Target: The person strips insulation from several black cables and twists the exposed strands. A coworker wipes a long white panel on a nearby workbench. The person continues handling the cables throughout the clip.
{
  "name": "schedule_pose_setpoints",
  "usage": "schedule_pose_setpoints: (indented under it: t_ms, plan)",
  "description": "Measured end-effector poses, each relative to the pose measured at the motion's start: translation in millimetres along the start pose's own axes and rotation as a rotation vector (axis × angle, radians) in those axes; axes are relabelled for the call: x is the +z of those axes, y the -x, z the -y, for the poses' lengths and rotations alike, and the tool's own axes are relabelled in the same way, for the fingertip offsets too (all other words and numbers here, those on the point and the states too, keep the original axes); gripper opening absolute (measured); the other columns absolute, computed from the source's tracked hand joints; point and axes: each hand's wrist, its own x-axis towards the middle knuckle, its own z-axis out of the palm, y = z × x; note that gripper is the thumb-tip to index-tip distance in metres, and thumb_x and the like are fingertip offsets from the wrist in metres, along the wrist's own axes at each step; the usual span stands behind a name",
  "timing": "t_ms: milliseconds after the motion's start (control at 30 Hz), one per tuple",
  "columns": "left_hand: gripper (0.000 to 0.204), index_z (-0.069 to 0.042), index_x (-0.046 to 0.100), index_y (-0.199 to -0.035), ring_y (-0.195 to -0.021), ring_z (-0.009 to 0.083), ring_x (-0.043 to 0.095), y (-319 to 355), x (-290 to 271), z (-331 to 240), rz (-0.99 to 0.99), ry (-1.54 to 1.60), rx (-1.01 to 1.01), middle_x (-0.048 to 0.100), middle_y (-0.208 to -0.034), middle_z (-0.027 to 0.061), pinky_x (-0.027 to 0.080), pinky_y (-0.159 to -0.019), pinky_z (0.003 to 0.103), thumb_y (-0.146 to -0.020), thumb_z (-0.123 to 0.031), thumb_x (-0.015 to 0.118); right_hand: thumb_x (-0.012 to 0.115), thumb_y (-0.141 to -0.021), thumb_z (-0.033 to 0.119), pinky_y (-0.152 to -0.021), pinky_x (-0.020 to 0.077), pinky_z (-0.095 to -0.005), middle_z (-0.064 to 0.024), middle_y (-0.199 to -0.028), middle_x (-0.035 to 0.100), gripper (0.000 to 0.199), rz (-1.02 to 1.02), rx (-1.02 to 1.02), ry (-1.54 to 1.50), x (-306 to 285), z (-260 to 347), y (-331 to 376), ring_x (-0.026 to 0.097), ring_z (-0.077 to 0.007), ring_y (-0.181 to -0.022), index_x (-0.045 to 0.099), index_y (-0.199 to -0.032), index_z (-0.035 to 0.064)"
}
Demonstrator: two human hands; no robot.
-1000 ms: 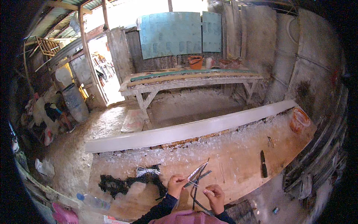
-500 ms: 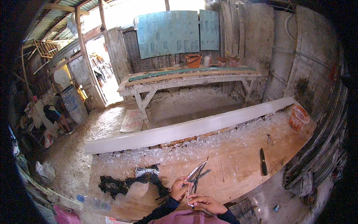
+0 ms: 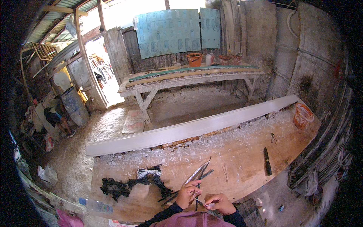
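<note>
Counts, placed relative to the long wooden desk [image 3: 234, 166]: two hands [image 3: 188, 194] at its near edge; one dark-handled knife [image 3: 267, 161] on its right part; one orange plastic bucket [image 3: 303, 115] at its right end; one tangle of black cord [image 3: 130, 185] on its left part; one clear plastic bottle [image 3: 95, 205] off its left corner.

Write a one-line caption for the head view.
Both hands, left hand and right hand, pinch thin strips over a wooden workbench, black cord lying at left.
</note>
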Motion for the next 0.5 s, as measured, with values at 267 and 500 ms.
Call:
schedule_pose_setpoints:
  t_ms: [267, 500]
  plan:
    - [0.013, -0.004, 0.064, -0.084, -0.101, 0.0169, 0.05, 4.0, -2.0, -12.0, 0.164, 0.041, -0.072, 0.052, -0.117, 0.0098, 0.041, -0.083, 0.027, -0.074, 0.002, 0.058, 0.071, -0.068, 0.007, -0.068, 0.0405, -0.0255, -0.0036, -0.076, 0.058, 0.014, -0.07, 0.09, -0.239, -7.4, -5.6, 4.9, 0.053, -0.0128, -0.073, 0.058, -0.073, 0.0054]
    - [0.01, -0.005, 0.063, -0.086, -0.097, 0.0147, 0.05, 6.7, -7.1, -0.6, 0.058, 0.711, -0.401, 0.052, -0.111, 0.0049, 0.041, -0.083, 0.03, -0.078, -0.003, 0.056, 0.062, -0.075, 0.013, -0.064, 0.0385, -0.0275, -0.0038, -0.072, 0.054, 0.015, -0.397, -0.205, -0.604, -0.6, 3.4, -7.1, 0.049, -0.0151, -0.07, 0.047, -0.076, 0.0093]
